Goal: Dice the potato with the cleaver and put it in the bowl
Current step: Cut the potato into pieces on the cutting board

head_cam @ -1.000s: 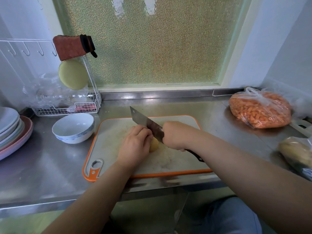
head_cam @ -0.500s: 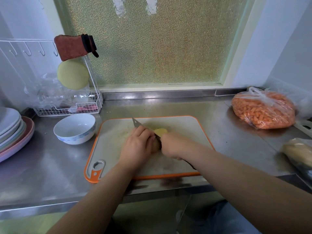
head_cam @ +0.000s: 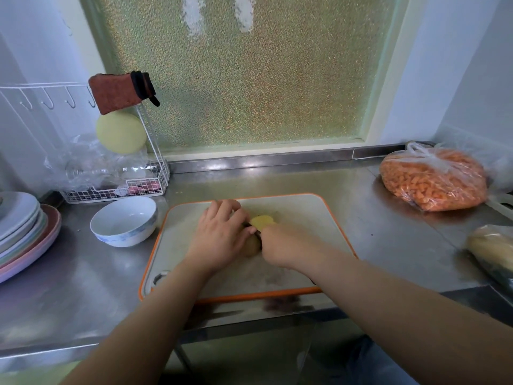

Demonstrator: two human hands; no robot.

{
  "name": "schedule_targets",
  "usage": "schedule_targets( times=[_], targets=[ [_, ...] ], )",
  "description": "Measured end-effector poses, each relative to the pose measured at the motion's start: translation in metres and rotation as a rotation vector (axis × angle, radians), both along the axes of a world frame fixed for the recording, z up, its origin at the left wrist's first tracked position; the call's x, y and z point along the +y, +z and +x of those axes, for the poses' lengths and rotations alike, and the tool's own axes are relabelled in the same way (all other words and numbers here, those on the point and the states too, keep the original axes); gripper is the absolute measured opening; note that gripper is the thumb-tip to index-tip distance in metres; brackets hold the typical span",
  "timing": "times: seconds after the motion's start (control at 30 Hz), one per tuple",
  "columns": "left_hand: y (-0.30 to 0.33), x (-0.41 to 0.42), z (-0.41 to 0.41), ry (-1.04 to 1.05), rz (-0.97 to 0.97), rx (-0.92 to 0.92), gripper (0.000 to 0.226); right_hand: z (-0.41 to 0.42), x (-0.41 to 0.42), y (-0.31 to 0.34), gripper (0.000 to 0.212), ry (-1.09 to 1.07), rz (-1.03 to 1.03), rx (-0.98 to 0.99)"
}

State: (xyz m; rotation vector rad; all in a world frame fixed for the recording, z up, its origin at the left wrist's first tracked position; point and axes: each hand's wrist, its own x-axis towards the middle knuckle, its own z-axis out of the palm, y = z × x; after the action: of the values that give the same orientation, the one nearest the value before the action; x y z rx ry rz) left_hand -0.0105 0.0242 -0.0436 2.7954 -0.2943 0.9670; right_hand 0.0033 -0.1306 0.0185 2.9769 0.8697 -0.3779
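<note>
potato point(head_cam: 262, 221) at centre of cutting board point(head_cam: 305, 215), left hand point(head_cam: 222, 237) cupped over it, right hand point(head_cam: 286, 245) fisted on mostly hidden cleaver point(head_cam: 256, 228), empty bowl point(head_cam: 124, 221) left of board on bench point(head_cam: 388, 234)

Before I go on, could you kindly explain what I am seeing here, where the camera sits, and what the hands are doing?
There is no machine here: a person works with two bare hands. The one picture comes from a wide-angle camera worn on the head, looking forward and down, so the forearms enter from the bottom.

On the steel counter lies an orange-rimmed cutting board. The left hand presses on a potato, whose cut yellow face shows. The right hand grips the cleaver, which is almost wholly hidden between the hands.

Left of the board stands an empty white bowl, beyond it a stack of plates. To the right rests a bag of orange pieces.
</note>
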Motion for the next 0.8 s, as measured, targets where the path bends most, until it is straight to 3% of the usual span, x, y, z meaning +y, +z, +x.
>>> schedule_targets(
  times=[0.23,0.33,0.4,0.5,0.7,0.8],
  targets=[
    [0.016,0.006,0.007,-0.118,-0.002,0.002,0.033,0.001,-0.005,0.007,0.020,0.040,0.015,0.026],
    [0.024,0.010,0.014,-0.195,0.036,0.085,0.037,0.001,-0.005,0.008,0.018,0.048,0.003,0.033],
    [0.026,0.011,0.017,-0.224,0.044,0.122,0.041,0.002,-0.006,0.008,0.029,0.050,-0.016,0.027],
    [0.028,0.013,0.019,-0.237,0.062,0.133,0.049,0.003,-0.005,0.005,0.014,0.052,0.021,0.022],
    [0.035,0.012,0.023,-0.230,0.122,0.203,0.055,0.004,-0.004,-0.002,0.024,0.043,0.088,0.016],
    [0.035,0.012,0.023,-0.247,0.120,0.220,0.052,0.002,-0.004,0.000,0.014,0.074,0.054,0.019]
  ],
)
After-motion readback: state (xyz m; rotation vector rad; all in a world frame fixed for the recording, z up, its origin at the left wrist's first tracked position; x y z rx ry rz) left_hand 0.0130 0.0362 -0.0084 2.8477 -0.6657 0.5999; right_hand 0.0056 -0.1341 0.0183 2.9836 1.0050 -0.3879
